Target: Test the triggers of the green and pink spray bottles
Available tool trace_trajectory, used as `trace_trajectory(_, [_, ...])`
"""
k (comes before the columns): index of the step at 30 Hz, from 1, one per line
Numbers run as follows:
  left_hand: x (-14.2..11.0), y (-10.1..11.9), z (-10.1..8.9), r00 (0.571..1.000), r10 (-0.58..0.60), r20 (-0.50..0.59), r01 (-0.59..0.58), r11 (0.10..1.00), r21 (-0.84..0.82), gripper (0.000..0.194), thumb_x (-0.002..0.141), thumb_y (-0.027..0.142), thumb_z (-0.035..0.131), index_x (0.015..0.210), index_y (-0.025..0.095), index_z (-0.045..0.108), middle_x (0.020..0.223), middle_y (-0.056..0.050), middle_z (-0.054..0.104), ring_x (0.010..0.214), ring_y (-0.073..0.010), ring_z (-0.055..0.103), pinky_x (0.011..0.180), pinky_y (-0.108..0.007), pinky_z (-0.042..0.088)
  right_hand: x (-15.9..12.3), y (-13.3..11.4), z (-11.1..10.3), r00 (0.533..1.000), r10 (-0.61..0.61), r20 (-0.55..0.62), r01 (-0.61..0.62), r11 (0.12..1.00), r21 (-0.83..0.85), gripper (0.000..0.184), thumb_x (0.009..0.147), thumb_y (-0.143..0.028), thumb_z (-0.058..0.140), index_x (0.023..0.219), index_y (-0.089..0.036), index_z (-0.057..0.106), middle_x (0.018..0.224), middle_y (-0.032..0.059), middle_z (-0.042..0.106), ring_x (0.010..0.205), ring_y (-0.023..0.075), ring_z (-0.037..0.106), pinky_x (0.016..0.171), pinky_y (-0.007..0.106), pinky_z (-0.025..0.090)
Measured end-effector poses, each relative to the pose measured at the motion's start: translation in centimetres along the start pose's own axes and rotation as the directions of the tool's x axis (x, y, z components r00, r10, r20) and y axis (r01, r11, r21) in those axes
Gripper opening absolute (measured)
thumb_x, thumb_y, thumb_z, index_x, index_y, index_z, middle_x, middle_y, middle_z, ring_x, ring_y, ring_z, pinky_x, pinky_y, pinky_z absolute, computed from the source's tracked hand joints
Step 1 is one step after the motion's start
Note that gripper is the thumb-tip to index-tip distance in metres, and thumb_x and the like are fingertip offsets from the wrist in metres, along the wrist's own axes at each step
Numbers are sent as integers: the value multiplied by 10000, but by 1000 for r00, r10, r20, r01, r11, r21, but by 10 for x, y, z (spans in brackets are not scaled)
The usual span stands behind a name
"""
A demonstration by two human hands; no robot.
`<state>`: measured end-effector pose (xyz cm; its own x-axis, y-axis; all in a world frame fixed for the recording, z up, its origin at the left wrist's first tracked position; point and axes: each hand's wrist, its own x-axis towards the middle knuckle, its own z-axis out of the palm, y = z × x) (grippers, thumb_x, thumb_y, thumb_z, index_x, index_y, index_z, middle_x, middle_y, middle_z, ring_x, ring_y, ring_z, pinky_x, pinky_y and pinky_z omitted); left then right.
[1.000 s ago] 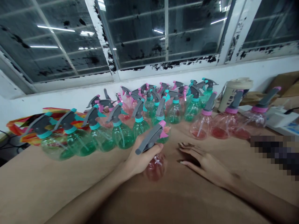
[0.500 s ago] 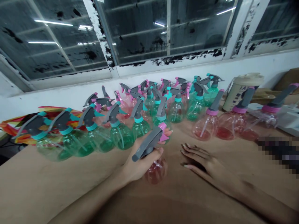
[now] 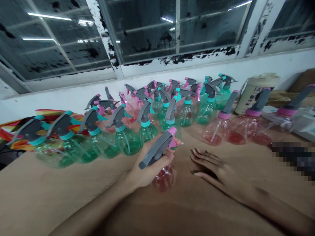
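Observation:
My left hand (image 3: 145,168) is wrapped round the neck of a pink spray bottle (image 3: 163,180), just below its grey trigger head with a pink nozzle. The bottle stands upright on the brown table (image 3: 197,209), and part of it is hidden behind my fingers. To the right of it, my right hand (image 3: 216,165) rests palm down with the fingers stretched out, holding nothing. A green spray bottle (image 3: 128,142) with a turquoise collar stands just beyond my left hand. Beyond my right hand is a pink spray bottle (image 3: 214,132).
Green spray bottles line the left, with more green and pink ones clustered near the wall (image 3: 81,93). Several pink bottles stand at right, before a cream container (image 3: 256,90). Colourful wrapping (image 3: 54,114) lies at far left. A blurred dark patch (image 3: 295,159) is at the right edge.
The view has shifted slightly, so the bottles and window sit a little higher. Both hands stay nearly where they were; the left keeps its grip on the pink spray bottle.

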<state>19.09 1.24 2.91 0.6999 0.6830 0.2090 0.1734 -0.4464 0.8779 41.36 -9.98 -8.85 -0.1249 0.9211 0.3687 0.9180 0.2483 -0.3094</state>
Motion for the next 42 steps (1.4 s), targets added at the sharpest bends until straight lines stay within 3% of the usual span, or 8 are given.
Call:
trace_trajectory(2, [-1, 1, 0, 1000, -5, -4, 5, 1000, 17, 208, 731, 284, 575, 922, 263, 657, 739, -11, 666, 654, -177, 612, 592, -285, 524, -1, -1, 1, 1000, -17, -7, 17, 1000, -18, 467, 842, -430, 507, 1280, -273, 477, 1356, 32, 468, 1253, 239, 402, 1026, 481, 357])
trace_trajectory(8, [-2, 6, 0, 991, 137, 3, -137, 990, 31, 91, 769, 260, 527, 806, 241, 608, 809, -12, 642, 709, -172, 602, 669, -295, 500, -3, -1, 2, 999, -35, 7, 35, 996, -77, 458, 850, -430, 497, 1284, -285, 470, 1380, 27, 435, 1270, 239, 376, 1029, 486, 349])
trace_trajectory(14, [-3, 1, 1, 990, 136, -37, -132, 986, 98, 136, 793, 244, 513, 891, 262, 606, 801, -4, 624, 723, -173, 594, 718, -310, 494, -6, -5, 4, 997, -69, 26, 71, 993, -97, 485, 846, -431, 503, 1301, -270, 450, 1402, 25, 399, 1287, 238, 346, 1037, 473, 346])
trace_trajectory(19, [-4, -4, 4, 993, 96, -66, -85, 984, 153, 146, 789, 285, 511, 916, 264, 580, 607, 27, 547, 551, -158, 537, 595, -296, 476, -9, -18, 2, 991, -83, 103, 94, 990, -106, 519, 861, -443, 471, 1338, -253, 395, 1409, 11, 383, 1303, 220, 316, 1045, 456, 341])
trace_trajectory(24, [-5, -2, 5, 993, 104, -63, -93, 984, 150, 171, 780, 275, 497, 936, 265, 567, 595, 36, 522, 516, -147, 501, 560, -285, 453, -10, -18, 2, 982, -137, 132, 142, 989, -32, 515, 855, -425, 492, 1339, -280, 392, 1405, -3, 390, 1306, 224, 310, 1054, 461, 322])
trace_trajectory(29, [-5, 0, 5, 992, 102, -81, -84, 977, 194, 73, 770, 274, 491, 813, 245, 543, 608, 39, 525, 535, -137, 505, 555, -273, 447, -8, -13, 0, 980, -121, 155, 116, 992, 39, 499, 848, -427, 504, 1321, -291, 418, 1400, -9, 402, 1301, 218, 322, 1059, 445, 314])
trace_trajectory(42, [-3, -4, 6, 982, 176, -62, -161, 967, 195, 56, 782, 258, 482, 816, 237, 522, 593, 45, 538, 510, -131, 511, 530, -263, 440, -6, -18, -4, 986, -62, 156, 53, 997, 61, 462, 850, -411, 506, 1297, -308, 447, 1381, -33, 431, 1293, 194, 339, 1063, 414, 315])
